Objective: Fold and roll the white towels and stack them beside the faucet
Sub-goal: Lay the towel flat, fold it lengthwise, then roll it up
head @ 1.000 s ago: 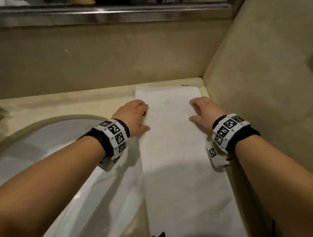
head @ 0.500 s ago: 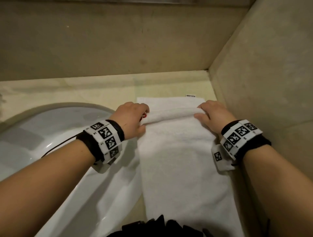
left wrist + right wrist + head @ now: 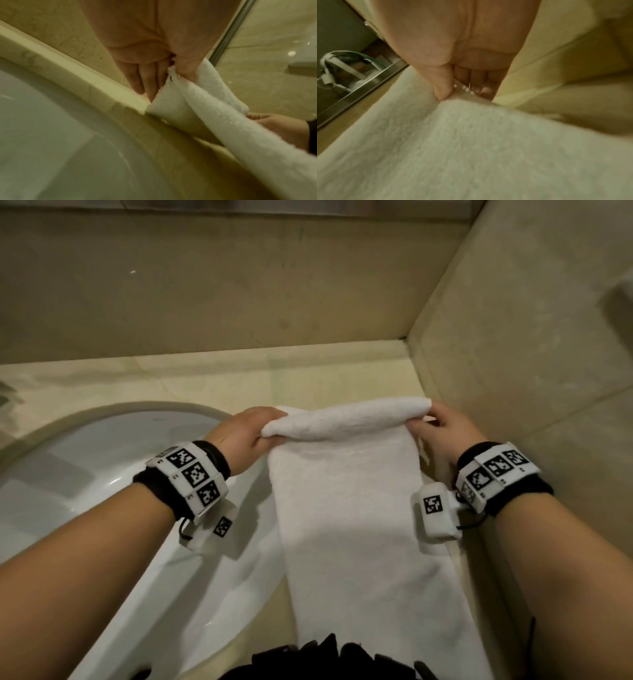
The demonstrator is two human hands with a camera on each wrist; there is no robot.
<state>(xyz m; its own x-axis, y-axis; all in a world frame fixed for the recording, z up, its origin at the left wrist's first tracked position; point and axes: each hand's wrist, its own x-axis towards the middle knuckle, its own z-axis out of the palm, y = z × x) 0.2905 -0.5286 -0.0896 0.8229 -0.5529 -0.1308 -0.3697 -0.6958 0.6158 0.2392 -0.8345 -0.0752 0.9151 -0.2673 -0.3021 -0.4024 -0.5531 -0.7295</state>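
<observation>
Towel (image 3: 359, 529): far end turned into a narrow roll (image 3: 346, 421), pinched at both ends. Left hand (image 3: 241, 436) pinches the left end between thumb and fingers; right hand (image 3: 445, 433) pinches the right end likewise. Holding both ends should keep the roll straight and even across the width. Rest of towel lies flat as a long folded strip on the counter (image 3: 205, 381), between the sink (image 3: 85, 474) and the side wall (image 3: 531, 337), running toward the person. Judgement: rolling barely begun; most of the strip unrolled. Faucet not in view.
</observation>
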